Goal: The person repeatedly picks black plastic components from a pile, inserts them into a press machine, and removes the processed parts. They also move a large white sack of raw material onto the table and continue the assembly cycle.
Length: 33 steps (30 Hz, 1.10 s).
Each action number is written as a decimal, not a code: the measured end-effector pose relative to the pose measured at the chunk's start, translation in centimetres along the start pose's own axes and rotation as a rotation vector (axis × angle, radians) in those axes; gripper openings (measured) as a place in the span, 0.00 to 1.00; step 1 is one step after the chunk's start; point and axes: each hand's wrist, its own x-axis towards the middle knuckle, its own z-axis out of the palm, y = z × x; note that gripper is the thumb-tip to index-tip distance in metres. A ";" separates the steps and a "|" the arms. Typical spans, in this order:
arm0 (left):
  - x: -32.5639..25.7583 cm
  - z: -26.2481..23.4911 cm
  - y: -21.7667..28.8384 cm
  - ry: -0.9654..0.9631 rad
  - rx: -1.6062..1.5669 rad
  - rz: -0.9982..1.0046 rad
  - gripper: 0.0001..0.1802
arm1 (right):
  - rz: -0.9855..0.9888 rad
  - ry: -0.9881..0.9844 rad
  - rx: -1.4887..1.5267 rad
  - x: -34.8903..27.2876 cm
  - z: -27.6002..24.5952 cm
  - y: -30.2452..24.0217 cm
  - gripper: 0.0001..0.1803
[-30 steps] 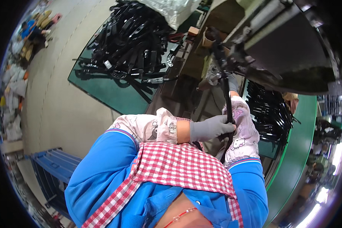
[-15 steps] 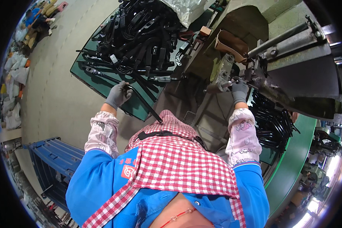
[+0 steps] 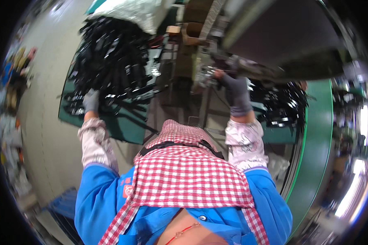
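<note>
My left hand, in a grey glove, is at the near left edge of a heap of black metal bars on a green table. Its fingers look curled in among the bars; what they hold is hidden. My right hand, gloved too with a bare fingertip showing, reaches up to a metal fixture on a machine. Those fingers are bent closed at the fixture, and blur hides the small part between them. Loose black bars lie on the table to the right of my left hand.
The machine's dark broad guard overhangs my right hand. Under it, more glossy black bars lie beside a long green bench. A white sack covers the heap's far side. A blue crate stands at lower left.
My left hand has moved left from a black bar it held to the heap's edge. My right hand stays at the fixture. The whole view has turned and shifted.
</note>
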 end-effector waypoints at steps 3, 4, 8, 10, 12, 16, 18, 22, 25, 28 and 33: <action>-0.8 0.0 -2.0 -0.046 -0.869 -0.169 0.18 | -0.285 -0.063 -0.397 1.2 -0.7 1.7 0.12; -1.5 -0.5 -3.1 -0.017 -1.075 -0.167 0.17 | -0.506 -0.046 -0.668 1.4 -0.5 1.5 0.14; -8.0 -0.7 0.7 -0.387 -1.553 -0.235 0.12 | 0.015 -0.171 -0.412 0.8 -0.5 -3.2 0.22; -13.3 0.4 5.4 -0.371 -1.450 -0.123 0.12 | 0.119 -0.208 -0.368 0.9 -0.6 -3.7 0.24; -18.0 1.2 9.8 -0.510 -1.353 -0.158 0.14 | 0.101 -0.181 -0.264 1.2 -1.2 -1.6 0.25; -27.0 4.3 18.4 -0.656 -1.104 0.064 0.22 | -0.057 -0.124 0.074 0.2 -4.1 4.4 0.24; -29.1 6.0 20.0 -0.745 -1.076 -0.045 0.23 | 0.112 -0.150 0.171 -2.4 -9.0 4.8 0.22; -33.3 7.9 23.1 -0.856 -0.931 -0.064 0.16 | 0.227 0.122 -0.100 -6.0 -22.2 14.6 0.20; -36.0 8.8 25.3 -0.893 -0.802 0.091 0.13 | 0.274 0.458 -0.257 -11.0 -32.5 20.6 0.22; -38.6 9.2 28.0 -0.891 -0.746 0.082 0.14 | 0.263 0.651 -0.877 -15.0 -40.2 24.3 0.26; -42.1 11.1 30.9 -0.935 -0.655 0.111 0.26 | 0.214 0.565 -1.382 -14.9 -46.2 24.7 0.27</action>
